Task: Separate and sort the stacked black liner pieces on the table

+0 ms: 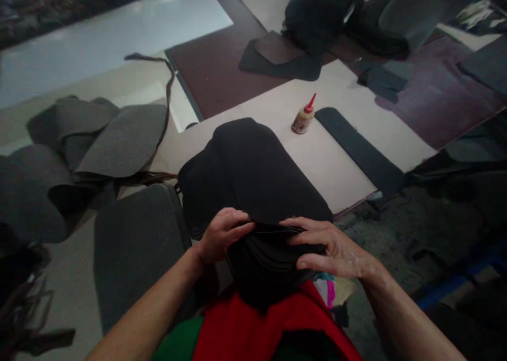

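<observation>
A stack of black, round-cornered sheets [261, 171] lies on the pale work surface in front of me, its near layers bent down and fanned. My left hand [225, 234] grips the near edge of the stack at its left, fingers pressed together. At the right part of that edge, my right hand [332, 245] has its fingers on and between the layers, thumb lower down against the fanned sheets. Beyond the stack stands a small glue bottle [302, 121] with a red nozzle. To its right lies a long dark strip [360, 150].
A pile of dark grey panels [138, 245] sits left of the stack, with loose grey pieces [122, 139] behind it. Dark bundles [320, 18] and flat pieces [277, 60] lie farther back. The pale board's edge [356, 203] drops to the floor at right.
</observation>
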A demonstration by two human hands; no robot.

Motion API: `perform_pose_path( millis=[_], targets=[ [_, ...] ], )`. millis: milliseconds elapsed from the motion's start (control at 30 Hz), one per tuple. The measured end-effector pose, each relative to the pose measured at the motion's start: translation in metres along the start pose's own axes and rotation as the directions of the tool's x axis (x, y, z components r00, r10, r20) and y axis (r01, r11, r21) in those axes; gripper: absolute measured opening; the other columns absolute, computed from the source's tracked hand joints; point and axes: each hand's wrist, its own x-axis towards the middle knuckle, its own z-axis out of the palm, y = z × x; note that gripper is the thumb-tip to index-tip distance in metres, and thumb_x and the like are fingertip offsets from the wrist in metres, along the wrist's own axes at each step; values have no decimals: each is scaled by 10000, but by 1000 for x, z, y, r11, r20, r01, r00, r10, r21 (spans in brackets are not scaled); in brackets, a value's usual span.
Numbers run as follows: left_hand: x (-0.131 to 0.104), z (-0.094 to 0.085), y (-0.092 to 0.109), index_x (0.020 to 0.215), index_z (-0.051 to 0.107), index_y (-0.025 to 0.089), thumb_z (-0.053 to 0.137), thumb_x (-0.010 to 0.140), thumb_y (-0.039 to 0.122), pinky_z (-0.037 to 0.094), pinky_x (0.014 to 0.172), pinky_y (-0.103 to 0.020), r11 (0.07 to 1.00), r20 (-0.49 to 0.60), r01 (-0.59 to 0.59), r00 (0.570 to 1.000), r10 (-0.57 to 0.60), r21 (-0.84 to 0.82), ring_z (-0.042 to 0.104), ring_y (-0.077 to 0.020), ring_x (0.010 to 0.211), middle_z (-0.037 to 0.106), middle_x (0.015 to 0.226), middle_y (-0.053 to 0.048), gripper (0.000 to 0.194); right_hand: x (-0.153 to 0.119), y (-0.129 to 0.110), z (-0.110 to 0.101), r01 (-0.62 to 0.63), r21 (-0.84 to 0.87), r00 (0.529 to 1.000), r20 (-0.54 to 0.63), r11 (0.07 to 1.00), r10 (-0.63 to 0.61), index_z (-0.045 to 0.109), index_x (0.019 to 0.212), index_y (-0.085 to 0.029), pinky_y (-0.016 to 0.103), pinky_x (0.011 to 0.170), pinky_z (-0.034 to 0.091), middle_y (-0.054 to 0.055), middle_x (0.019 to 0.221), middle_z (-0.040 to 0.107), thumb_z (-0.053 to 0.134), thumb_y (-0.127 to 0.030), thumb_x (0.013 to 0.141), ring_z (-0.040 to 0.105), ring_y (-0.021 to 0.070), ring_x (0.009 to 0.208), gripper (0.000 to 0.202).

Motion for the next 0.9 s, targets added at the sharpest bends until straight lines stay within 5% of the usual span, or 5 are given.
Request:
perform_pose_path(
  millis=[333, 500, 900],
  targets=[
    [-3, 1, 0, 1314, 575, 188, 413, 1028, 349, 457, 956, -414, 1000, 14, -2, 1000, 2, 10, 609, -231, 1117, 660, 1190, -143, 366, 3, 3, -4, -90, 176, 996, 39, 980, 84, 792, 1012, -212, 367, 1092, 444, 108, 1400, 608, 789, -401, 823, 583, 268, 1285, 267],
    [-5, 3, -1, 1306, 588, 210, 404, 1031, 339, 460, 963, -413, 1000, 7, 9, 1000, -9, 8, 619, -227, 1103, 671, 1183, -130, 356, 3, 5, -3, -115, 236, 993, 39, 965, 108, 802, 994, -219, 386, 1077, 453, 104, 1385, 622, 694, -339, 908, 593, 263, 1265, 183],
    [0, 0, 0, 1335, 559, 214, 408, 1026, 345, 464, 945, -409, 1000, 9, -11, 1000, 11, 2, 618, -224, 1098, 667, 1180, -128, 368, 4, -4, 1, -139, 138, 990, 12, 981, 139, 783, 978, -218, 346, 1066, 465, 96, 1387, 615, 827, -373, 784, 606, 255, 1254, 253]
  ],
)
